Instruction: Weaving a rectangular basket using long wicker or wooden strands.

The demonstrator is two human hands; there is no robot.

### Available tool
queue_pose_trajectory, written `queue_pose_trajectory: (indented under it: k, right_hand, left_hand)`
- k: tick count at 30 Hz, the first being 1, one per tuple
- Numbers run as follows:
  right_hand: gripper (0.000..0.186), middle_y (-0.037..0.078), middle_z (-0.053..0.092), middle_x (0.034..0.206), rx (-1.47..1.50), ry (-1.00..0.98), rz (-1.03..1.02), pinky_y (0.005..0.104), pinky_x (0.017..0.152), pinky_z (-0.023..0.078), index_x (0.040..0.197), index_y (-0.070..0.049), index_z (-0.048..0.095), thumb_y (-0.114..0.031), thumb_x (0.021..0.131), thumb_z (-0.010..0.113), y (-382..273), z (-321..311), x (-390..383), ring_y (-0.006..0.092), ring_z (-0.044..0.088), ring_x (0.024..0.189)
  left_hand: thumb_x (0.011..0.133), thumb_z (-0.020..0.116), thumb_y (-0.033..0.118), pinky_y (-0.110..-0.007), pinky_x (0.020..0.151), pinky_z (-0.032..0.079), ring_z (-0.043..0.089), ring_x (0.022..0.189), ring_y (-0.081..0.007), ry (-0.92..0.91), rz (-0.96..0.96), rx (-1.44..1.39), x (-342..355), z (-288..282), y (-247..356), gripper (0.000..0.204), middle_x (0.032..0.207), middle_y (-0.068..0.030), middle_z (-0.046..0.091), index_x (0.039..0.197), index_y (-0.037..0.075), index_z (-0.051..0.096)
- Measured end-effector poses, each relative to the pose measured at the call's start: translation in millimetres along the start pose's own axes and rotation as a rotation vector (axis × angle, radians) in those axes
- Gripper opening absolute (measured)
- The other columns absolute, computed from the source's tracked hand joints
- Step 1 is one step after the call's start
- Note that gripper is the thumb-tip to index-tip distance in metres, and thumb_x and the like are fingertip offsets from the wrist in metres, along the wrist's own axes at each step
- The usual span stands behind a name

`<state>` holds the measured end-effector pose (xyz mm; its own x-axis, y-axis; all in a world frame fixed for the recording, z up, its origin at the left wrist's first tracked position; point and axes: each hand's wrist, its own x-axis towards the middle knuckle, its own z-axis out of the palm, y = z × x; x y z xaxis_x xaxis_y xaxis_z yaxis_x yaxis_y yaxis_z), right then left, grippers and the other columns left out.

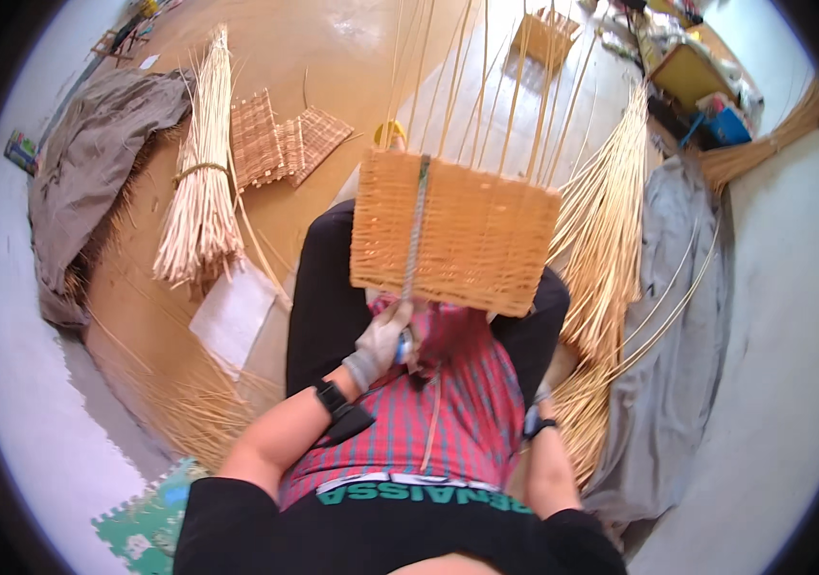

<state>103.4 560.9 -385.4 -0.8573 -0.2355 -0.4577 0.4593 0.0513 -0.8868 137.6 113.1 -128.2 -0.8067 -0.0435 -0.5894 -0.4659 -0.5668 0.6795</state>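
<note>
An orange-brown woven wicker panel (481,235) rests over my knees, with several long stakes (515,115) rising from its far edge. A narrow grey strip (416,225), perhaps a ruler or flat bar, lies upright across its left part. My left hand (382,340), in a pale glove, is closed round the near end of this strip, just below the panel's near edge. A small blue part shows beside the fingers. My right hand (541,398) is down beside my right thigh, near loose rods; its fingers are hidden.
A tied bundle of pale rods (203,177) and flat woven pieces (280,144) lie left on the floor. Loose rods (611,249) spread at my right beside a grey cloth (682,278). A brown cloth (93,144) lies far left; a woven box (545,36) stands ahead.
</note>
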Motion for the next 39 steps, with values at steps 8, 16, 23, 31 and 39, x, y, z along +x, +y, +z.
queue_pose_trajectory:
  k: [8,16,23,31,39]
  right_hand:
    - [0.031,0.01,0.073,0.101,-0.329,0.188,0.02,0.0349,0.07,0.056,0.119,-0.004,0.07,-0.025,0.096,0.065,63.4,-31.1,2.7,0.0186,0.069,0.084]
    - [0.038,0.014,0.074,0.1,-0.238,0.33,0.267,0.0321,0.069,0.056,0.126,0.0,0.064,-0.021,0.095,0.069,14.4,-46.8,54.5,0.0186,0.068,0.078]
    - [0.032,0.008,0.072,0.121,-0.079,0.012,0.022,0.0335,0.092,0.055,0.13,-0.001,0.064,-0.006,0.099,0.059,18.6,-21.3,23.7,0.0214,0.068,0.106]
    - [0.035,0.011,0.072,0.117,-0.418,0.112,-0.004,0.0332,0.087,0.056,0.131,0.0,0.063,-0.011,0.098,0.063,-26.2,-38.7,29.7,0.0211,0.069,0.099]
    - [0.026,0.004,0.068,0.091,-0.055,0.568,-0.084,0.0239,0.06,0.051,0.123,-0.005,0.065,-0.009,0.098,0.066,-196.7,-20.8,17.4,0.0117,0.065,0.072]
  left_hand:
    - [0.106,0.059,0.028,-0.022,0.047,0.044,0.055,0.055,-0.0054,0.1,0.632,0.234,0.3,-7.6,115.7,0.026,0.076,-0.0001,0.061,0.118,0.005,0.064]
    - [0.081,0.088,0.025,-0.021,0.058,0.043,0.044,0.063,-0.0032,0.186,0.896,0.734,79.9,-27.4,224.5,0.066,0.111,0.0004,0.06,0.137,0.008,0.058]
    - [0.079,0.088,0.023,-0.023,0.069,0.046,0.049,0.078,-0.0064,-0.006,0.72,0.942,104.2,-38.2,247.0,0.047,0.111,0.0009,0.059,0.12,0.012,0.069]
    - [0.077,0.091,0.024,-0.035,0.103,0.048,0.057,0.12,-0.0179,-0.181,0.631,0.93,113.9,-48.2,258.4,0.048,0.133,-0.0083,0.06,0.115,0.01,0.065]
    - [0.081,0.089,0.026,-0.027,0.078,0.051,0.058,0.089,-0.008,-0.08,0.723,0.711,101.3,-47.6,229.8,0.057,0.125,-0.0063,0.063,0.126,0.009,0.059]
